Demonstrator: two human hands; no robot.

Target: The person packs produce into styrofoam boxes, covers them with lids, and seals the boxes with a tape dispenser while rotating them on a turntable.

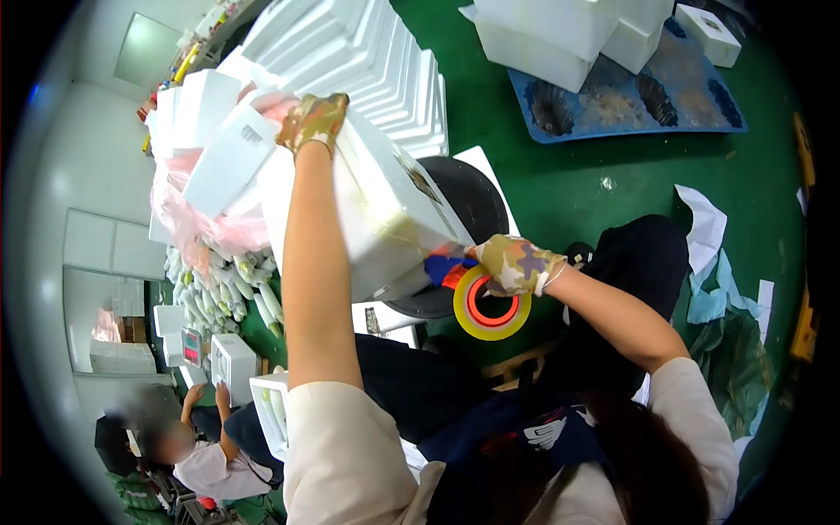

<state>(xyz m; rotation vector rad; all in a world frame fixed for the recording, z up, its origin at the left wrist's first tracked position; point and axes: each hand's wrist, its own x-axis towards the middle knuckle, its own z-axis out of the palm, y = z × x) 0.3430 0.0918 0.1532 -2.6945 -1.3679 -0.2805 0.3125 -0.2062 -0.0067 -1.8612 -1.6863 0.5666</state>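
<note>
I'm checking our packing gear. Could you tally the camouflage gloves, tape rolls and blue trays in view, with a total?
Camouflage gloves: 2
Tape roll: 1
Blue tray: 1
Total: 4

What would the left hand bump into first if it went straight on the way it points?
Probably the stack of white foam pieces beyond the left hand, past the edge of the box it touches, though depth is hard to judge.

No text is legible (a white winglike emblem marks the navy garment).
</note>
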